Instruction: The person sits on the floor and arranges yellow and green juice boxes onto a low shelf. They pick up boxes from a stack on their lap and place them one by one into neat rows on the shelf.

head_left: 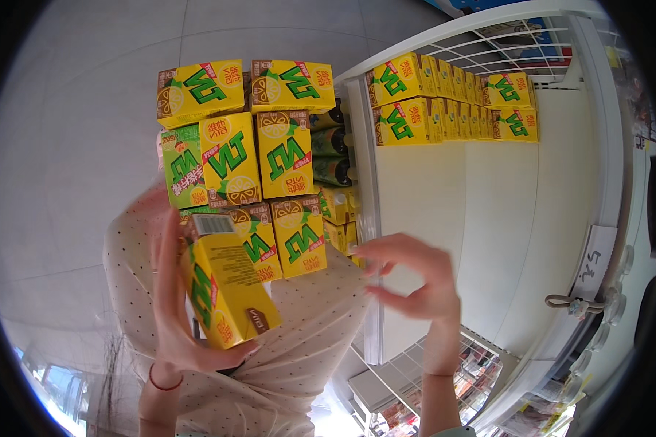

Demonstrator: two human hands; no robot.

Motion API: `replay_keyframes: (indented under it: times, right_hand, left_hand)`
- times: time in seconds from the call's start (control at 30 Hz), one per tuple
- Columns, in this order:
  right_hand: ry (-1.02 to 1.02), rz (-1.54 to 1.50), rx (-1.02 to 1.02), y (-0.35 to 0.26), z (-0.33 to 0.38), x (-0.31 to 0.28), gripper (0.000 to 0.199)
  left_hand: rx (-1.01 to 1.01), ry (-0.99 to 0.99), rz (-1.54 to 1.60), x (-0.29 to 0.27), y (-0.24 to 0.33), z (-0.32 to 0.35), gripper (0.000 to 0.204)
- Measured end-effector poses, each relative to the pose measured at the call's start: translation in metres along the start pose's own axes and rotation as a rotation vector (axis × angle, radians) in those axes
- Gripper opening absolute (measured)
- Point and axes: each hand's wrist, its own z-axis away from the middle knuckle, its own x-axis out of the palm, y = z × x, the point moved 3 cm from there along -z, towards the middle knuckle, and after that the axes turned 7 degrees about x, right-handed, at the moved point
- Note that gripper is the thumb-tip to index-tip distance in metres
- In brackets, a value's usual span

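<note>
The floor (pixel 73 146) is grey, with big flat tiles and thin lines where they meet. On the right is a white shop rack. Its wide shelf board (pixel 452 197) is smooth and pale, and a white lip (pixel 366 175) runs down the left side. At the top, a white wire grid (pixel 536 33) makes a little fence, next to a thick white post (pixel 589 65). A small white paper sign (pixel 596 258) is on the right side of the rack. More wire mesh (pixel 404 364) shows lower down. Bright, bluish light (pixel 58 382) shines in the bottom left corner
</note>
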Motion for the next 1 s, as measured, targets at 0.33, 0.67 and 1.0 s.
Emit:
replay_keyframes:
  times: [0.33, 0.67, 1.0]
  right_hand:
    - [0.61, 0.305, -0.154, -0.014, 0.015, 0.044, 0.063]
    - [1.288, -0.01, 0.009, 0.115, 0.022, -0.125, 0.037]
    - [1.347, 0.013, 0.265, 0.159, -0.014, -0.217, 0.034]
  left_hand:
    - [-0.303, -0.253, 0.225, 0.11, 0.023, -0.014, 0.117]
    - [0.089, -0.324, -0.678, 0.083, 0.001, 0.003, 0.102]
    - [-0.006, -0.216, -0.852, 0.052, -0.034, 0.016, 0.11]
